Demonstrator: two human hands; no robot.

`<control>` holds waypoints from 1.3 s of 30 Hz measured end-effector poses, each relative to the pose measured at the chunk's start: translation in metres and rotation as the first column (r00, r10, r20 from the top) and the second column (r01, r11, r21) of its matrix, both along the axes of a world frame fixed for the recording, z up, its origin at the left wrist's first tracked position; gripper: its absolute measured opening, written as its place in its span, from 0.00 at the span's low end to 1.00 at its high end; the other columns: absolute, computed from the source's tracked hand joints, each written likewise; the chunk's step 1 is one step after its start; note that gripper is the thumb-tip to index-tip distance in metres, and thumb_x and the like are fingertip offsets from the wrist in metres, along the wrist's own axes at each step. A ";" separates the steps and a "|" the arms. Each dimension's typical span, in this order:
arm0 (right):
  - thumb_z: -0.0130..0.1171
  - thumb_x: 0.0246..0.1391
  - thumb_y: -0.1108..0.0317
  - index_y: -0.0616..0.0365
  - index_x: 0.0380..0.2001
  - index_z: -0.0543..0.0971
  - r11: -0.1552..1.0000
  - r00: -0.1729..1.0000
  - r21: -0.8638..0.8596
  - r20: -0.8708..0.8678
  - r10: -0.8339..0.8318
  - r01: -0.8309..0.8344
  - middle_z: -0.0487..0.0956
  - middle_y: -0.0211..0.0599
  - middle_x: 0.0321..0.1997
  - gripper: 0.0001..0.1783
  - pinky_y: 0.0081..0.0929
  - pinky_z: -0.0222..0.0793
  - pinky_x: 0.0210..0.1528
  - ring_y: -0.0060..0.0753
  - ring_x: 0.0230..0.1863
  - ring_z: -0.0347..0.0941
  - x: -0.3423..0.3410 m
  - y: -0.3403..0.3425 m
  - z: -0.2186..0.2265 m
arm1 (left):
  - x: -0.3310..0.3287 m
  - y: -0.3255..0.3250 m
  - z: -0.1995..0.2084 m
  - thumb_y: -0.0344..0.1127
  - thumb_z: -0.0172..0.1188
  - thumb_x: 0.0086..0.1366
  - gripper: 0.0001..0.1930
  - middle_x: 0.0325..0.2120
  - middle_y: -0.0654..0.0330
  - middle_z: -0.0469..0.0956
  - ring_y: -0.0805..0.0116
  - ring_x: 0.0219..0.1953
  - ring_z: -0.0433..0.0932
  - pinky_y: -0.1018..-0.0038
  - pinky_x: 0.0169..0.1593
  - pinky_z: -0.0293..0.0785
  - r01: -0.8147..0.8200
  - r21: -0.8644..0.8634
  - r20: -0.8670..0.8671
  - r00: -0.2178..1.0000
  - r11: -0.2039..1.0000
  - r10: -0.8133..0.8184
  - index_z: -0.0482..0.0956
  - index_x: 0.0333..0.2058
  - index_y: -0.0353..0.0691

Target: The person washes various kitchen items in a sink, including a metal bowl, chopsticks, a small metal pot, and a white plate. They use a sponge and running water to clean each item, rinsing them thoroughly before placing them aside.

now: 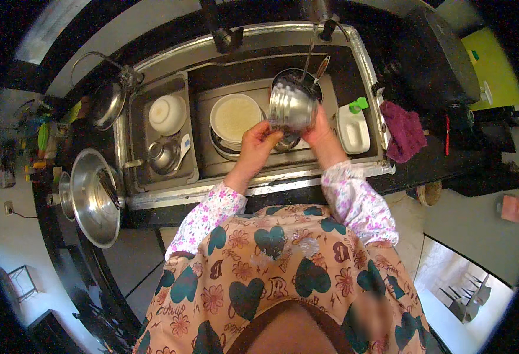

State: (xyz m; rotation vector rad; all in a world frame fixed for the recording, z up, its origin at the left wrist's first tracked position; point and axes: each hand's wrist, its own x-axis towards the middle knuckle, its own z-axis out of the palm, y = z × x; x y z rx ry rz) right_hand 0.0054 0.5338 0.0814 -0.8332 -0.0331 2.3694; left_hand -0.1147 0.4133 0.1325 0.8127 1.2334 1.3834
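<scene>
Both of my hands hold a shiny ridged steel bowl (293, 107), tilted over the right part of the sink (253, 184). My left hand (258, 144) grips its near left side with the thumb, and my right hand (323, 140) closes on its right side. Just beyond it lies a dark round pan (278, 78), partly hidden by the bowl. A thin stream of water (309, 56) runs down from the tap (316, 10) there. To the left of the bowl, a cream-coloured bowl (236, 115) sits on stacked dishes in the sink.
The left basin holds a white bowl (167, 115) and a small steel bowl (164, 156). A white container with a green top (354, 133) lies at the sink's right side. A purple cloth (402, 132) hangs beyond it. A large steel basin (91, 203) stands at the left.
</scene>
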 end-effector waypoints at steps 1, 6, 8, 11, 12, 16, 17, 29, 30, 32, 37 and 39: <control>0.39 0.58 0.53 0.55 0.47 0.71 0.991 0.985 -0.028 0.111 -0.128 0.132 0.73 0.39 0.47 0.22 0.44 0.64 0.51 0.39 0.47 0.70 -0.010 -0.016 0.013 | 0.003 0.003 -0.008 0.27 0.54 0.58 0.12 0.34 0.65 0.76 0.78 0.34 0.71 0.79 0.40 0.68 -0.046 -0.047 -0.173 0.984 0.998 0.037 0.74 0.41 0.33; 0.33 0.61 0.50 0.54 0.52 0.67 0.880 0.798 0.472 0.513 -0.315 0.043 0.69 0.34 0.51 0.26 0.31 0.60 0.52 0.30 0.47 0.67 -0.015 -0.025 -0.005 | 0.006 0.019 -0.011 0.26 0.54 0.57 0.11 0.30 0.62 0.77 0.78 0.32 0.72 0.80 0.38 0.69 -0.047 -0.026 -0.357 0.934 0.999 0.035 0.74 0.39 0.30; 0.34 0.61 0.51 0.59 0.50 0.69 0.825 0.778 0.561 0.545 -0.314 -0.060 0.73 0.37 0.47 0.26 0.26 0.59 0.52 0.33 0.46 0.68 -0.010 -0.015 -0.009 | 0.000 0.012 -0.007 0.26 0.55 0.57 0.11 0.30 0.62 0.77 0.79 0.32 0.71 0.81 0.37 0.69 0.057 -0.103 -0.437 0.894 0.993 -0.097 0.74 0.39 0.30; 0.34 0.61 0.53 0.59 0.46 0.73 0.751 0.739 0.614 0.619 -0.266 -0.243 0.74 0.37 0.43 0.24 0.23 0.64 0.47 0.29 0.43 0.70 0.004 0.000 -0.013 | 0.000 0.010 -0.011 0.26 0.55 0.57 0.13 0.32 0.63 0.76 0.79 0.33 0.72 0.82 0.39 0.68 0.117 -0.137 -0.212 0.967 0.984 -0.144 0.73 0.41 0.31; 0.36 0.60 0.54 0.59 0.44 0.74 0.794 0.778 0.560 0.598 -0.190 -0.237 0.75 0.37 0.42 0.23 0.25 0.64 0.47 0.30 0.42 0.70 0.005 0.005 -0.018 | -0.002 0.010 -0.011 0.26 0.55 0.57 0.13 0.33 0.63 0.76 0.79 0.34 0.72 0.82 0.39 0.68 0.131 -0.160 -0.188 0.969 0.978 -0.161 0.73 0.42 0.31; 0.46 0.56 0.53 0.58 0.40 0.76 0.946 0.900 0.233 0.421 0.110 -0.225 0.77 0.36 0.40 0.20 0.30 0.69 0.42 0.30 0.40 0.72 0.019 0.010 0.003 | -0.005 -0.004 -0.011 0.29 0.55 0.58 0.13 0.34 0.65 0.76 0.79 0.36 0.71 0.82 0.41 0.67 0.176 -0.161 -0.019 0.983 0.971 -0.182 0.73 0.42 0.33; 0.46 0.57 0.53 0.58 0.41 0.75 0.953 0.910 0.211 0.397 0.118 -0.216 0.76 0.37 0.40 0.20 0.30 0.70 0.41 0.31 0.39 0.73 0.022 0.006 0.013 | -0.006 -0.006 -0.005 0.30 0.54 0.58 0.13 0.34 0.66 0.76 0.79 0.36 0.71 0.82 0.41 0.67 0.190 -0.164 0.025 0.982 0.968 -0.189 0.74 0.41 0.33; 0.45 0.58 0.54 0.61 0.18 0.72 0.498 0.711 0.722 0.653 -0.262 -0.480 0.71 0.34 0.16 0.23 0.26 0.64 0.23 0.28 0.21 0.69 0.000 -0.015 0.046 | -0.055 -0.013 -0.059 0.44 0.51 0.59 0.26 0.53 0.48 0.62 0.41 0.53 0.63 0.39 0.47 0.64 0.475 -0.220 0.926 0.377 0.852 0.029 0.58 0.54 0.42; 0.46 0.57 0.55 0.61 0.19 0.72 0.690 0.747 0.629 0.636 -0.192 -0.358 0.69 0.33 0.16 0.21 0.23 0.63 0.22 0.25 0.21 0.68 0.000 -0.012 0.046 | -0.050 -0.014 -0.058 0.39 0.51 0.58 0.25 0.52 0.48 0.63 0.42 0.53 0.63 0.39 0.47 0.64 0.442 -0.233 0.889 0.457 0.866 0.006 0.58 0.54 0.41; 0.46 0.57 0.55 0.60 0.24 0.71 0.802 0.758 0.576 0.592 -0.273 -0.160 0.70 0.34 0.18 0.18 0.25 0.65 0.20 0.27 0.19 0.68 0.001 -0.003 0.048 | -0.042 -0.012 -0.051 0.24 0.48 0.49 0.26 0.46 0.50 0.69 0.50 0.45 0.70 0.45 0.39 0.72 0.344 -0.396 0.759 0.644 0.852 0.093 0.61 0.51 0.40; 0.59 0.46 0.60 0.58 0.43 0.69 0.218 0.544 0.738 0.633 -0.551 -0.638 0.71 0.41 0.38 0.22 0.33 0.67 0.38 0.37 0.38 0.70 -0.009 -0.002 0.047 | -0.028 0.006 -0.041 0.21 0.45 0.45 0.28 0.35 0.58 0.74 0.64 0.36 0.73 0.64 0.36 0.75 0.075 -0.543 0.358 0.922 0.837 0.150 0.67 0.49 0.41; 0.63 0.39 0.66 0.55 0.49 0.65 -0.180 0.495 0.509 0.594 -0.634 -0.842 0.67 0.44 0.47 0.31 0.37 0.62 0.47 0.44 0.48 0.65 -0.019 -0.016 0.034 | -0.030 0.005 -0.052 0.21 0.45 0.45 0.28 0.36 0.58 0.74 0.67 0.37 0.73 0.75 0.40 0.72 0.021 -0.423 0.356 0.923 0.906 0.145 0.67 0.50 0.38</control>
